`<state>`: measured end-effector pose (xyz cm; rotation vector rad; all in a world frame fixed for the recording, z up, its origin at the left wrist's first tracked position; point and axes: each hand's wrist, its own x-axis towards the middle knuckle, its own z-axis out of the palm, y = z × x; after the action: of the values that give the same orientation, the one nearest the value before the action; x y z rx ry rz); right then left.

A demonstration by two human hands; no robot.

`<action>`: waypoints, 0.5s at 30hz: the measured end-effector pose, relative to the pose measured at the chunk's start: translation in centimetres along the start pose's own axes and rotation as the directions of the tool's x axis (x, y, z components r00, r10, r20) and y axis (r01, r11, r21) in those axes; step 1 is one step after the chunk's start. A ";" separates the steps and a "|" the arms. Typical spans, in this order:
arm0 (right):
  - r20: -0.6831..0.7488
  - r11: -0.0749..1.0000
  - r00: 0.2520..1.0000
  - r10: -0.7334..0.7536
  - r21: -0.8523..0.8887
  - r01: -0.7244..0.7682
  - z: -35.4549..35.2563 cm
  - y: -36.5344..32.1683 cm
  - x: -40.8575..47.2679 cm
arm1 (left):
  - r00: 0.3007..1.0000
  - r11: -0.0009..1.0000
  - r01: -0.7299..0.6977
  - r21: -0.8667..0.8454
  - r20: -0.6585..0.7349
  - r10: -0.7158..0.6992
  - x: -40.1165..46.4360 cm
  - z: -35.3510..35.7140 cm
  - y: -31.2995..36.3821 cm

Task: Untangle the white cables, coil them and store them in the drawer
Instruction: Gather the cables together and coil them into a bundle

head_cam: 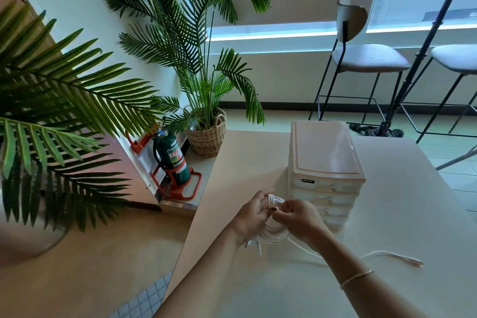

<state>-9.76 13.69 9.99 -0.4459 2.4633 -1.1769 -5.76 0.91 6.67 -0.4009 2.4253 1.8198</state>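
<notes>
— Fingers of the left hand (254, 212) curl round the top of the white cable coil (274, 233); those of the right hand (296, 218) pinch a strand at the same spot, just in front of the drawer unit (325, 175)

— What could spoil it?

— The loops look loosely bunched. If either grip slackens while the strand is wrapped, the coil could spring open. The free tail (392, 255), trailing right across the table (400, 201) to its plug, might snag or re-knot if pulled hard

— And the drawers?

— All appear closed, so one hand must let go to open one

— The surroundings?

— A pale, smooth tabletop; left below it a green fire extinguisher (173, 160) in an orange stand, a palm in a wicker basket (207, 137), then bar stools (361, 59) and a high round table by the window
</notes>
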 end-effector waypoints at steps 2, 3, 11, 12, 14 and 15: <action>0.027 0.998 0.999 -0.021 -0.056 0.023 -0.2 -0.4 0.0 | 1.000 0.999 -0.008 0.033 -0.021 0.009 0.0 0.1 -0.2; 0.047 0.998 0.999 -0.011 -0.062 0.014 -0.3 -0.6 0.0 | 0.999 0.999 -0.016 0.050 -0.036 0.018 0.1 0.2 -0.2; 0.172 0.948 0.960 0.223 0.189 -0.254 -1.7 -0.6 0.4 | 0.981 0.931 -0.104 0.349 -0.117 0.154 0.7 0.5 -0.5; 0.172 0.944 0.959 0.225 0.205 -0.259 -1.9 -0.4 0.4 | 0.982 0.918 -0.103 0.383 -0.110 0.156 0.8 0.5 -0.6; 0.173 0.935 0.957 0.234 0.230 -0.271 -2.3 -0.1 0.4 | 0.984 0.894 -0.096 0.437 -0.091 0.150 0.9 0.3 -0.7; 0.174 0.927 0.954 0.243 0.247 -0.282 -2.6 0.0 0.3 | 0.986 0.887 -0.090 0.454 -0.082 0.142 0.9 0.1 -0.8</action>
<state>-11.18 15.27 11.44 -0.1096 2.1214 -1.2921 -6.46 0.68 5.70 -0.3284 2.8940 1.2295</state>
